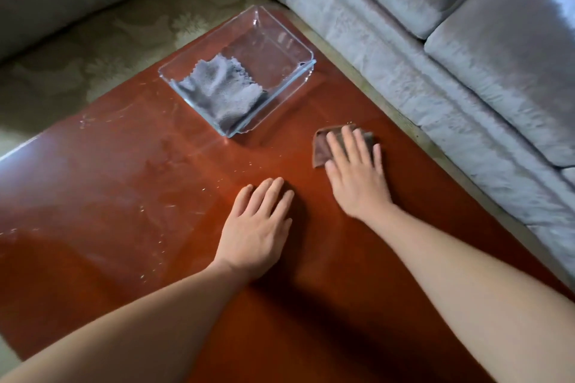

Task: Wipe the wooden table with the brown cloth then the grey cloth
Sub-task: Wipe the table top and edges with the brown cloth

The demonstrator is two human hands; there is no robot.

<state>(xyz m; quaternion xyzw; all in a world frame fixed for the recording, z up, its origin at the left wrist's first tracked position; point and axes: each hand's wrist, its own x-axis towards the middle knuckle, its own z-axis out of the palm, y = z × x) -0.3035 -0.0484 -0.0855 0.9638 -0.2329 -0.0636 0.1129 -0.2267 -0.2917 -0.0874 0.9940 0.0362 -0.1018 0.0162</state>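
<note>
Right hand (357, 171) flat, fingers straight, pressing brown cloth (320, 149) onto wooden table (124, 183) near sofa-side edge, likely mid-wipe. Left hand (261, 224) flat on wood, bracing. Grey cloth (221, 90) waits in glass dish (298, 50), far corner.

Glossy red-brown wooden table (124, 165), streaked with dull smears and dotted with pale specks (141, 208) across the left half. Toward the far right corner, a square clear glass dish (270, 53) set flat on the top. Just right of the dish's near corner, a small brown cloth (320, 149) spread on the wood, pressed flat under the right hand (354, 171). Nearer, apart from the cloth, the left hand (258, 227) laid palm down on bare wood.
</note>
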